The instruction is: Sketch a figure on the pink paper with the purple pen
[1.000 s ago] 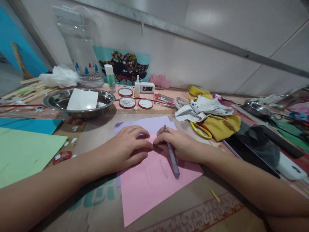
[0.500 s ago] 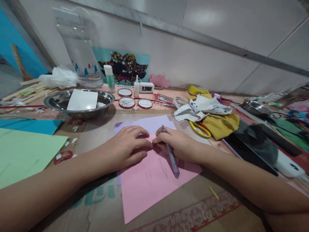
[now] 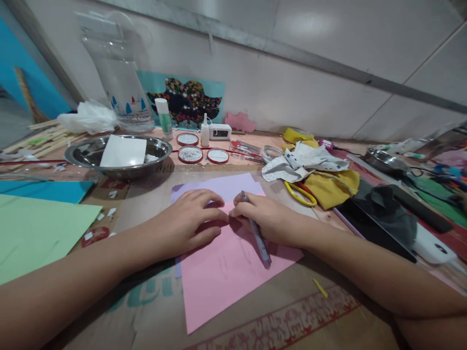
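My right hand (image 3: 260,214) grips a grey pen (image 3: 261,250) over a pink sheet of paper (image 3: 215,304). The pen slants, one end toward me and the other past my knuckles; its writing tip is hidden by the hand. My left hand (image 3: 199,218) lies on the sheet's left part with fingers slightly bent and apart, holding nothing. The fingertips of both hands nearly meet. Faint pencil-like strokes mark the pink sheet. Under it, a purple sheet (image 3: 241,183) sticks out at the back and left.
Left stand a steel bowl (image 3: 160,148) and green paper (image 3: 40,233). Behind are a water jug (image 3: 124,82), a glue stick (image 3: 164,116), a glue bottle (image 3: 205,132) and small red-rimmed dishes (image 3: 190,154). Right lie yellow-handled scissors (image 3: 301,194), cloth scraps (image 3: 333,187) and a black tablet-like slab (image 3: 372,226).
The whole view has shifted very slightly. Both hands, the pen and the pink sheet keep practically the same positions relative to one another.
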Demonstrator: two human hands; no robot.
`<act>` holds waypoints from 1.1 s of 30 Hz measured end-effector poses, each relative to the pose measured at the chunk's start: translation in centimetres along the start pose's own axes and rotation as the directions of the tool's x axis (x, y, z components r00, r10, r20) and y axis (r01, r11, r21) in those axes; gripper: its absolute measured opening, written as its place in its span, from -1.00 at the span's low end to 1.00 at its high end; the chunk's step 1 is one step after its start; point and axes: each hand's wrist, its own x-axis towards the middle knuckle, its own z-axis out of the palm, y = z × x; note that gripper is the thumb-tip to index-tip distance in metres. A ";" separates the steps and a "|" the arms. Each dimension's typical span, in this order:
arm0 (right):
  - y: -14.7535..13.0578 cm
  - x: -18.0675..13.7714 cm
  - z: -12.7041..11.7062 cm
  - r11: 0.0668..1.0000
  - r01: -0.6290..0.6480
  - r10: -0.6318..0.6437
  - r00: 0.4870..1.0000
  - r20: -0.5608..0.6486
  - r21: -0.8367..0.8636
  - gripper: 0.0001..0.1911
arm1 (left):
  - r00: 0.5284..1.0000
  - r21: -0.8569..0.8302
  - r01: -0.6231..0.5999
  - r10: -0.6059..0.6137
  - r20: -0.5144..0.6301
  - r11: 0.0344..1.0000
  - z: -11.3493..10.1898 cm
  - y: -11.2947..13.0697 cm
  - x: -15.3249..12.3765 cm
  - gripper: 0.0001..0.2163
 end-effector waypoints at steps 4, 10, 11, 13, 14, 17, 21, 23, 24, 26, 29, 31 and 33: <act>0.2 0.2 0.1 0.997 -0.058 0.056 0.998 -0.031 -0.054 -0.77 | 1.000 0.002 0.005 -0.005 0.001 1.000 -0.1 0.0 0.0 -0.78; 0.2 -0.1 0.3 0.999 -0.010 0.009 0.999 -0.032 -0.033 -0.79 | 1.000 0.000 0.003 -0.003 0.003 1.000 -0.2 0.1 0.1 -0.79; 0.3 -0.1 0.4 1.000 0.002 -0.003 1.000 -0.031 -0.025 -0.79 | 1.000 0.002 0.005 -0.005 0.002 1.000 -0.2 0.1 0.1 -0.79; 0.6 -0.1 0.5 0.999 0.023 -0.024 0.999 -0.040 -0.038 -0.80 | 1.000 0.003 0.007 -0.007 0.003 1.000 -0.2 0.1 0.1 -0.79; 0.8 -0.1 0.5 0.998 0.025 -0.028 0.998 -0.055 -0.061 -0.81 | 1.000 0.002 0.005 -0.005 0.006 1.000 -0.2 0.1 0.1 -0.78; 1.4 0.1 0.8 0.993 0.004 -0.017 0.994 -0.108 -0.116 -0.82 | 1.000 0.004 0.002 -0.002 0.013 1.000 -0.1 0.1 0.1 -0.78; 1.5 0.0 1.1 0.997 0.051 -0.057 0.991 -0.123 -0.052 -0.82 | 1.000 0.007 0.003 -0.003 -0.010 1.000 0.1 -0.1 0.0 -0.78; 1.5 0.0 1.1 0.997 0.065 -0.071 0.990 -0.124 -0.048 -0.81 | 1.000 0.004 0.003 -0.003 -0.014 1.000 0.1 -0.2 0.0 -0.79; 1.5 0.0 1.1 0.996 0.063 -0.071 0.989 -0.127 -0.062 -0.81 | 1.000 0.003 0.003 -0.003 -0.012 1.000 0.1 -0.2 0.0 -0.79; 1.6 0.0 1.2 0.994 0.055 -0.069 0.986 -0.149 -0.096 -0.82 | 1.000 0.004 0.004 -0.004 -0.010 1.000 0.1 -0.2 0.0 -0.79; 2.0 0.2 1.1 0.995 0.065 -0.085 0.946 -0.313 -0.073 -0.88 | 1.000 0.003 0.002 -0.002 -0.001 1.000 0.0 -0.1 0.0 -0.79; 2.1 0.3 0.9 0.996 0.085 -0.083 0.895 -0.438 -0.016 -0.91 | 1.000 0.004 -0.001 0.001 0.001 1.000 0.0 0.0 0.0 -0.78; 2.1 0.4 0.7 0.995 0.100 -0.073 0.870 -0.488 0.029 -0.91 | 1.000 0.007 -0.005 0.005 -0.001 1.000 -0.1 0.0 0.0 -0.78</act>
